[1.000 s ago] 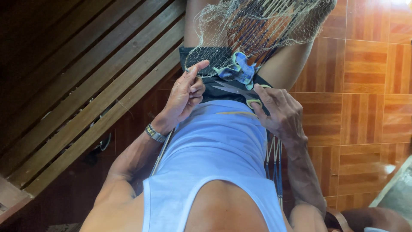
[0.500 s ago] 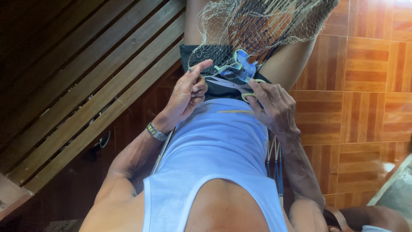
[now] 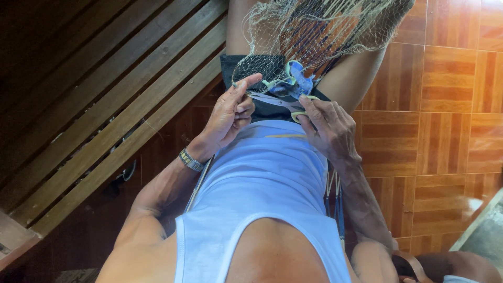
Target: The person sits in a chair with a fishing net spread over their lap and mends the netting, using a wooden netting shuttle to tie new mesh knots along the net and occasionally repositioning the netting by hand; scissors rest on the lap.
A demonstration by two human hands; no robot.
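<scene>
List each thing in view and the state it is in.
Left hand: thumb raised, pinching the net.
Right hand: closed on the scissors handle.
Scissors: held flat on the lap, blades closed.
Net: draped loosely over the knees.
Wristwatch: worn on the left wrist.

net (image 3: 319, 31): runs off top edge above the fingers | scissors (image 3: 283, 102): blades partly hidden under left-hand fingers (image 3: 243, 102), handle loop under right-hand fingers (image 3: 319, 112) | thread between fingers: too fine to tell | right forearm: hidden lower down behind the shirt (image 3: 262, 178)
</scene>
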